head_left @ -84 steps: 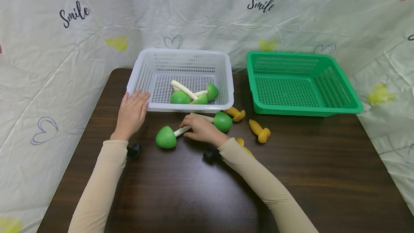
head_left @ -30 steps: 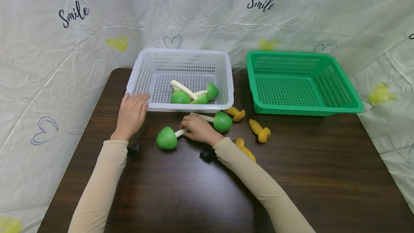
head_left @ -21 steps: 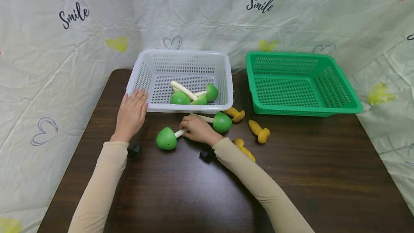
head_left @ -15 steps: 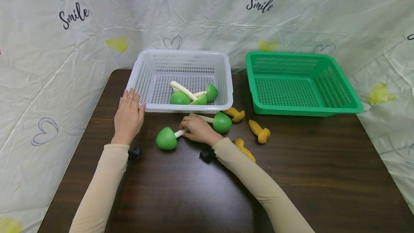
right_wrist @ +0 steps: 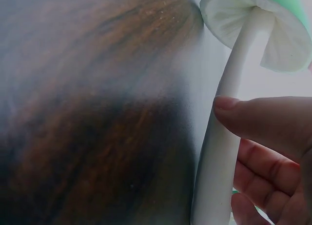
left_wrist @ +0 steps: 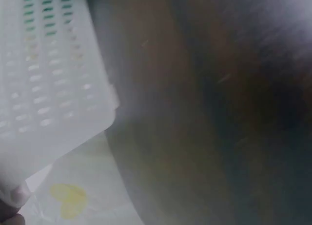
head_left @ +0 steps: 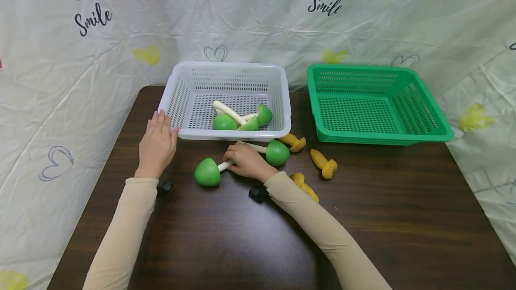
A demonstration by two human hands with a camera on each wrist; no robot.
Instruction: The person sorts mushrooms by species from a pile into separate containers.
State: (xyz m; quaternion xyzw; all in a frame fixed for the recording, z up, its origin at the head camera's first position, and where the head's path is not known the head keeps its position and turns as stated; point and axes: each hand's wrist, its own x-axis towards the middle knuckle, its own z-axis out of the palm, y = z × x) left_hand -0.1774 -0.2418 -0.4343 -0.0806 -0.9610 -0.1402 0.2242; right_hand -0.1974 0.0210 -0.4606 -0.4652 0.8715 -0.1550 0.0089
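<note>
My left hand (head_left: 155, 149) lies with straight fingers against the front left corner of the white plastic basket (head_left: 217, 134); in the left wrist view only fingertips (left_wrist: 18, 195) show beside the basket wall. My right hand (head_left: 249, 162) pinches the pale stem of a green-capped toy mushroom (head_left: 207, 172) that lies on the table. The right wrist view shows the thumb (right_wrist: 263, 118) on the near side of the stem (right_wrist: 222, 156) and curled fingers behind it. Another green-capped mushroom (head_left: 277, 152) lies just beyond that hand, its stem partly covered. Several more green-capped mushrooms (head_left: 224, 121) sit in the white basket.
A green basket (head_left: 384, 138) stands to the right of the white one. Three small yellow mushrooms lie on the dark wooden table (head_left: 403, 191): one by the white basket's corner (head_left: 293, 142), one farther right (head_left: 324, 163), one beside the right sleeve (head_left: 305, 187). A printed cloth (head_left: 282, 21) hangs behind.
The left hand has slid left off the white basket's front rim to its corner, fingers drawn closer together. The right hand shifted slightly left along the stem, then stayed still.
</note>
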